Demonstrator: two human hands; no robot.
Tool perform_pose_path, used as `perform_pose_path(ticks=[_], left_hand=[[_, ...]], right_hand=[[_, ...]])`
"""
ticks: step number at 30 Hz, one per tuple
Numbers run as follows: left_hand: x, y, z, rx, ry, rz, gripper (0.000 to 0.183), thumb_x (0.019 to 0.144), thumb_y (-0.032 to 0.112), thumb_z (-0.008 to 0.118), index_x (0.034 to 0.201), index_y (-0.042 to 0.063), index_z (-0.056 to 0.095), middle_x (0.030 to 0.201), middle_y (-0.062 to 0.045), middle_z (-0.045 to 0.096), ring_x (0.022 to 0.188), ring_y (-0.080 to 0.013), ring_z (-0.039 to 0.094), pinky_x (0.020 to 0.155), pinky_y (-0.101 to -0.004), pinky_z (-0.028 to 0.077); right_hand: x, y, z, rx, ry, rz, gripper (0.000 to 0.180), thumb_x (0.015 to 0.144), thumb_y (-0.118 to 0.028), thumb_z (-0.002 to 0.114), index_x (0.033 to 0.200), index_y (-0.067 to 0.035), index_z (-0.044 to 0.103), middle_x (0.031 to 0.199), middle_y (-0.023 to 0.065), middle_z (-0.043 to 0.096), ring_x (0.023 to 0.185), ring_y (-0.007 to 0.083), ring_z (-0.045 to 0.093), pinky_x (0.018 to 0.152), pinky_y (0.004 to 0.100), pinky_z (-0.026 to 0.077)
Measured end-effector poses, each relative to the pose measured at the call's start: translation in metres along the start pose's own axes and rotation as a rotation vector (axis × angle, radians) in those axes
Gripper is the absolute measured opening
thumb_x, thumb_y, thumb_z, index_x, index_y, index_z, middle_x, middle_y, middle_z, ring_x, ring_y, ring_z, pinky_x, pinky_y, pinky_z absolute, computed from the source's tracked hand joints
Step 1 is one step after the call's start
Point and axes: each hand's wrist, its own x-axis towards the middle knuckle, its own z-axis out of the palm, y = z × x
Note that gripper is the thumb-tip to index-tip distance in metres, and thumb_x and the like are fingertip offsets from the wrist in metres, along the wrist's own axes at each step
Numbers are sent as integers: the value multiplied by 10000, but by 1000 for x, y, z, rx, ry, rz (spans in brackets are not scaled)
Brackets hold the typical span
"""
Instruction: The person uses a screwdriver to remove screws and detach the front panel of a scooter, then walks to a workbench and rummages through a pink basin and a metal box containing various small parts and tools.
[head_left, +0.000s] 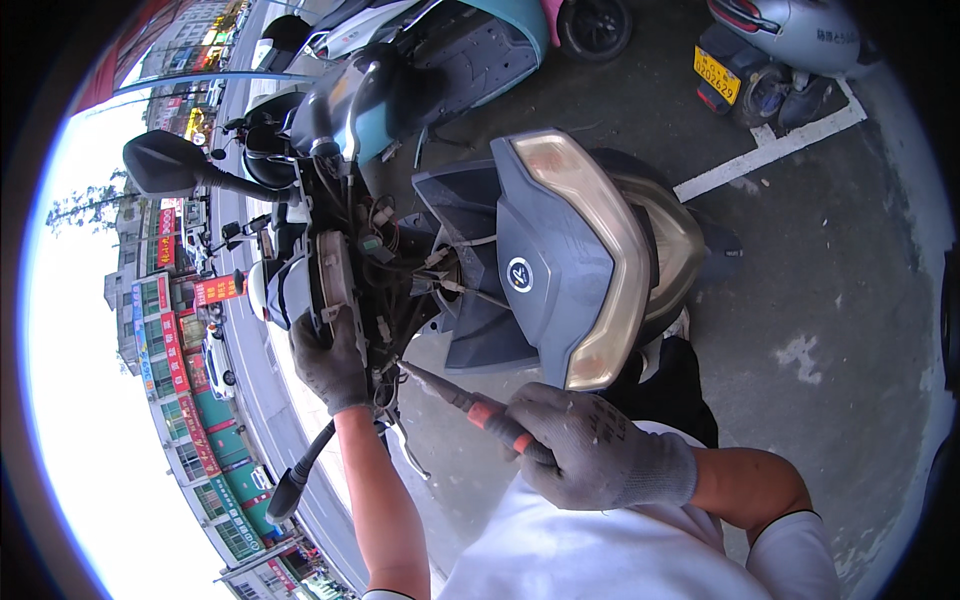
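Note:
My left hand (330, 367), in a grey work glove, grips the edge of the handlebar housing (335, 277) of a scooter whose front is opened up. My right hand (592, 450), gloved too, is closed around the red and black handles of long-nose pliers (442, 386). Their narrow tip points at the wiring beside the housing; whether it touches cannot be made out. Bare cables and white connectors (437, 257) show in the gap. The grey front fairing (555, 255), with its headlights, sits apart from the housing, and wires run into it.
Mirrors (169, 165) stick out on both sides of the handlebar, along with a brake lever (409, 454). A turquoise scooter (480, 67) stands close by. Another scooter (787, 37) is parked beyond a white ground line (765, 154). A road with shopfronts lies past the handlebar.

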Motion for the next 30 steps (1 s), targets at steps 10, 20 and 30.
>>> perform_pose_path(ticks=[10,20,30], left_hand=[[-2,-3,1,-31,-10,11,315,841,254,825,989,23,671,908,-135,656,819,-284,638,782,-383,514],[2,14,-7,36,3,61,300,852,233,784,1060,47,676,995,-163,652,941,-382,636,825,-465,502],[-39,27,-69,-37,150,103,422,840,102,763,1231,24,625,1103,-179,658,1014,-368,640,895,-457,514]], right_hand=[[1,-7,-7,57,-3,-10,176,825,10,595,995,31,555,957,173,595,813,345,656,726,455,517],[10,-40,-12,93,-49,24,260,848,11,520,1094,36,598,931,163,635,844,325,671,767,418,534],[17,-40,12,150,-113,224,144,894,-16,554,1022,19,611,891,94,659,829,168,648,781,335,540]])
